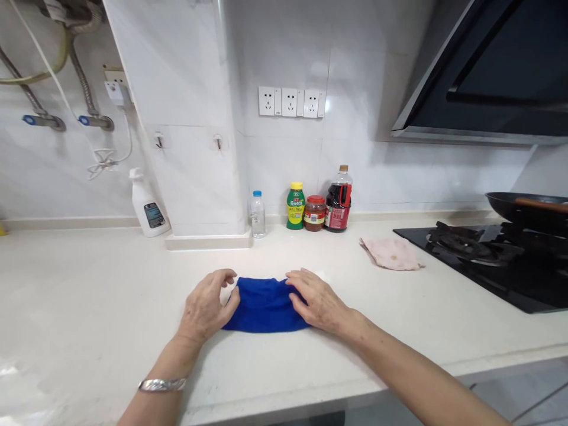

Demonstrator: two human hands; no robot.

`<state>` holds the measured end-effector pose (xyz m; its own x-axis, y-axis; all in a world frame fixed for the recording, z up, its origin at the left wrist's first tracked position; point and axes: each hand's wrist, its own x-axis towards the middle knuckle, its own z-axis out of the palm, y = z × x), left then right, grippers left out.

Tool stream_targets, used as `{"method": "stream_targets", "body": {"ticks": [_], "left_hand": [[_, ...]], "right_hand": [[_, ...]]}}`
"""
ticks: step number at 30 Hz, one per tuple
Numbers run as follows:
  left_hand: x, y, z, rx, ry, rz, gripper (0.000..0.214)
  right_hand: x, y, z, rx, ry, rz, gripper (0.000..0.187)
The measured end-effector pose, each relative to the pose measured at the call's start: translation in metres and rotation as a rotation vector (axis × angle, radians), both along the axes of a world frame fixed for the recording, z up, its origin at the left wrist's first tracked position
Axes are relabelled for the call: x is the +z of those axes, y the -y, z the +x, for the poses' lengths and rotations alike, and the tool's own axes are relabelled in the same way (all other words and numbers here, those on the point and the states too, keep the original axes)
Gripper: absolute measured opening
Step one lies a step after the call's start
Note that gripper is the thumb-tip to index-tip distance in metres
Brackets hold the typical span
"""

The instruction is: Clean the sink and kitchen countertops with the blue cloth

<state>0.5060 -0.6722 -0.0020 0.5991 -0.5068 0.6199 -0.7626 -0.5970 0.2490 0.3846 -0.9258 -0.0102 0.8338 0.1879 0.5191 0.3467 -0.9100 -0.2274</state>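
Observation:
A folded blue cloth (266, 306) lies on the white countertop (133, 307), roughly rectangular, with its long side across my view. At its left end is my left hand (207, 303), thumb resting by the cloth's edge and fingers curved apart from the thumb. Over the right end lies my right hand (317, 300), its thumb and fingers spread across the cloth and partly hiding that edge. Neither hand is closed around the fabric. A silver bracelet (162, 384) circles my left wrist.
A clear bottle (258, 216), green bottle (295, 207), red-lidded jar (315, 214) and dark sauce bottle (338, 204) stand by the wall. Right are a pink cloth (393, 252), a black gas stove (465, 272) and a wok (510, 213). A white spray bottle (148, 207) leans left.

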Motion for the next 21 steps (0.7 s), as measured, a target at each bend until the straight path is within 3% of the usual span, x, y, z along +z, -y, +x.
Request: {"method": "stream_targets", "body": {"ticks": [2,4,6,9,13,15,17,21], "left_hand": [[-0.004,0.000,0.004,-0.150,0.056,0.062,0.036],[-0.008,0.001,0.007,-0.228,-0.038,0.234,0.046],[-0.013,0.003,0.011,-0.173,-0.207,0.371,0.055],[-0.018,0.004,0.014,-0.085,-0.350,0.436,0.058],[-0.018,-0.001,0.019,-0.095,-0.279,0.338,0.054],[-0.014,-0.006,0.021,-0.022,-0.247,0.218,0.054],[-0.008,-0.010,0.021,0.092,-0.251,0.066,0.056],[0.001,-0.015,0.017,0.229,-0.256,-0.048,0.055]], "right_hand": [[-0.006,-0.003,0.000,0.075,-0.088,-0.031,0.047],[-0.010,-0.006,-0.001,0.093,-0.227,-0.061,0.055],[-0.011,-0.009,-0.002,0.082,-0.324,-0.075,0.056],[-0.008,-0.012,-0.003,0.023,-0.337,-0.065,0.056],[-0.003,-0.013,0.002,-0.084,-0.250,-0.009,0.045],[-0.002,-0.011,0.007,-0.113,-0.176,0.001,0.047],[-0.004,-0.009,0.011,-0.064,-0.097,-0.032,0.039],[-0.008,-0.007,0.018,0.176,-0.193,-0.155,0.053]]}}
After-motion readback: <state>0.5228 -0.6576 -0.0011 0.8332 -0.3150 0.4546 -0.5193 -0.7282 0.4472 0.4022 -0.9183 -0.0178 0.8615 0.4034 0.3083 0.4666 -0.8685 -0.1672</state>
